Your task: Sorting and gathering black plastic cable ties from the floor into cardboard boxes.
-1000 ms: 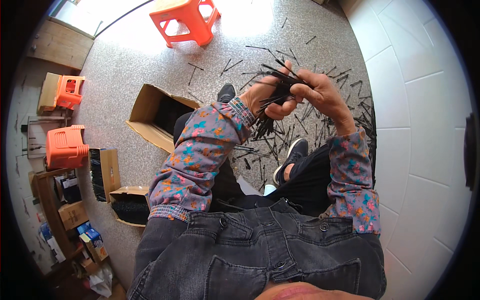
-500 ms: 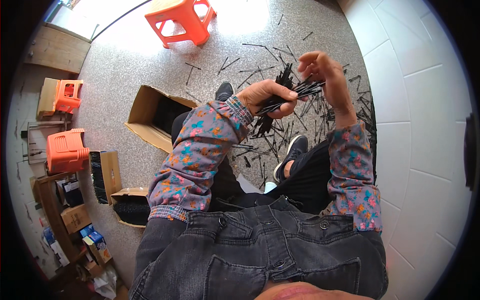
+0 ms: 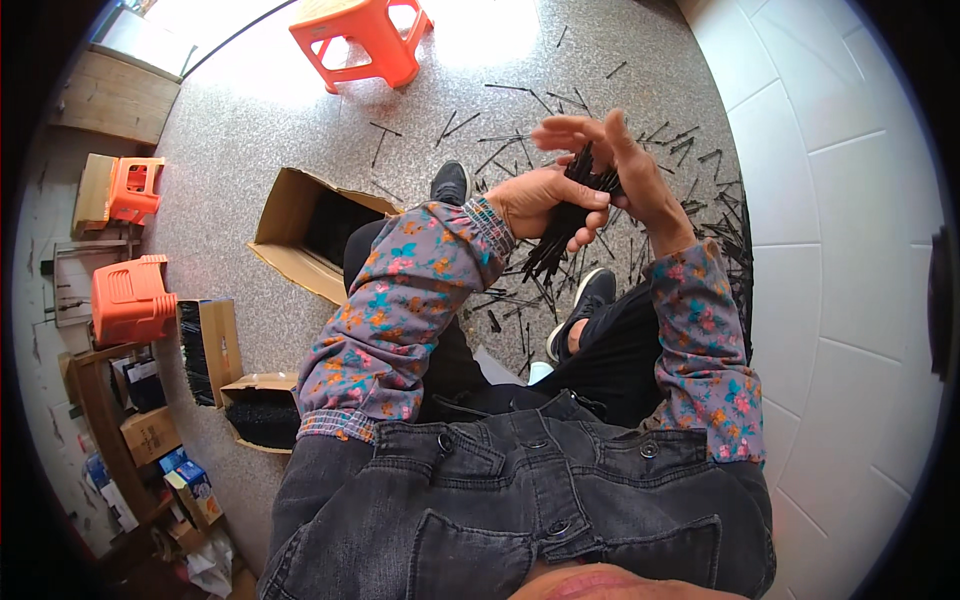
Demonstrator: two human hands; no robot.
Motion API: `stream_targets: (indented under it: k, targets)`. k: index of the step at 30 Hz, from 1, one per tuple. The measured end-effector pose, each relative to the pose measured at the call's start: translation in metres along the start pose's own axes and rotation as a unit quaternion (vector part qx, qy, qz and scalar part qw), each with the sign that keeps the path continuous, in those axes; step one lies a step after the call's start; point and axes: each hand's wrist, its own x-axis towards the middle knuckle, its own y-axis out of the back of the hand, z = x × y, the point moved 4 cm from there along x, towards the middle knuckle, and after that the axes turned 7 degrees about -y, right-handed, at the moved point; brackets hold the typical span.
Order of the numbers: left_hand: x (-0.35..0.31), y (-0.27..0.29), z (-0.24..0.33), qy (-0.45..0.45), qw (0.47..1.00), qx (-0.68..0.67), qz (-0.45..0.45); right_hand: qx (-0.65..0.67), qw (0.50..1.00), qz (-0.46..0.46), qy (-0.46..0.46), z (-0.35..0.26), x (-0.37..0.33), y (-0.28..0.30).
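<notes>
In the head view, my left hand is closed around a bundle of thin black sticks, its thumb pressed over them. The sticks stand at a slant, with their ends poking out above and below the fist. My right hand is open just to the right, fingers stretched out over the bundle's upper end and thumb raised. Its palm is against or very near the sticks; the contact is partly hidden. Many loose black sticks lie scattered on the speckled floor beneath and around both hands.
An open cardboard box with dark contents lies left of my legs. Smaller boxes of black pieces sit further left. An orange stool stands ahead. A white tiled wall bounds the right. A shelf lines the far left.
My right hand has moved left over the bundle and its fingers have straightened. The sticks that pointed sideways now lie more in line with the rest of the bundle in my left hand.
</notes>
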Motion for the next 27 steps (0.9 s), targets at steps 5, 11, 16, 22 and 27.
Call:
stream_targets:
  k: [5,11,16,22,27]
  targets:
    - [0.0,0.002,-0.003,0.015,0.999,-0.018,0.03,-0.024,0.999,0.003,0.045,-0.006,0.0,0.011]
    - [-0.001,0.005,0.004,0.002,0.997,-0.025,0.07,0.018,0.999,-0.033,0.02,-0.005,-0.001,0.002]
    - [-0.005,0.04,0.04,-0.25,0.941,-0.04,0.227,0.216,0.963,0.133,-0.093,0.036,0.008,0.027]
    - [-0.018,0.068,0.057,-0.446,0.817,-0.078,0.356,0.376,0.887,0.172,-0.206,0.081,0.011,-0.011]
    - [-0.007,0.035,0.046,-0.473,0.795,0.001,0.38,0.485,0.845,0.177,-0.143,0.088,0.023,-0.026]
